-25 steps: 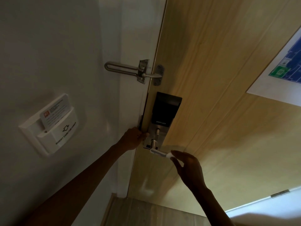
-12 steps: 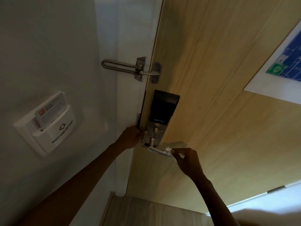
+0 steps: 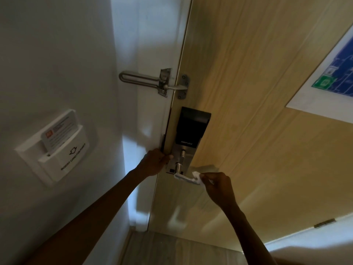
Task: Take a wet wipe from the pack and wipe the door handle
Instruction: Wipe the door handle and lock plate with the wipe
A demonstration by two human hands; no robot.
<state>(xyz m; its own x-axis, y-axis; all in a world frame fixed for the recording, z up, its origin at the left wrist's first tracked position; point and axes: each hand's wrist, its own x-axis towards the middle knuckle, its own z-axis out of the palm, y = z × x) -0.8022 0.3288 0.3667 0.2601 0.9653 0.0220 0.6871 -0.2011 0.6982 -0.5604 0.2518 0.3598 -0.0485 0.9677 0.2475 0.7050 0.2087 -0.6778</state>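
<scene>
White plastic on the wall, at the left, made up the card slot (image 3: 54, 150) with a key card standing in it; nothing there bore on the job. Next came the left hand (image 3: 155, 162), curled round the door (image 3: 257, 92) edge just beside the lock plate (image 3: 183, 159), its grip closed on that edge and seemingly steadying the door. A swing latch (image 3: 154, 83) bridged frame and door above it.

Right of the plate, the handle (image 3: 184, 177) ran out level toward the right hand (image 3: 217, 185), whose fingertips pinched a small bunched wipe (image 3: 196, 177) against the handle's free end. So the wipe was at the tip of the lever, and the stretch nearer the plate looked not yet covered. No pack was in view.

Risks, as I judged them: the pinch was light and the wad small, so a pull along the metal could have dragged it loose and dropped it to the floor. Pressing down could have turned the lever instead of cleaning it. With so little cloth spread, the underside and neck might have been missed.
</scene>
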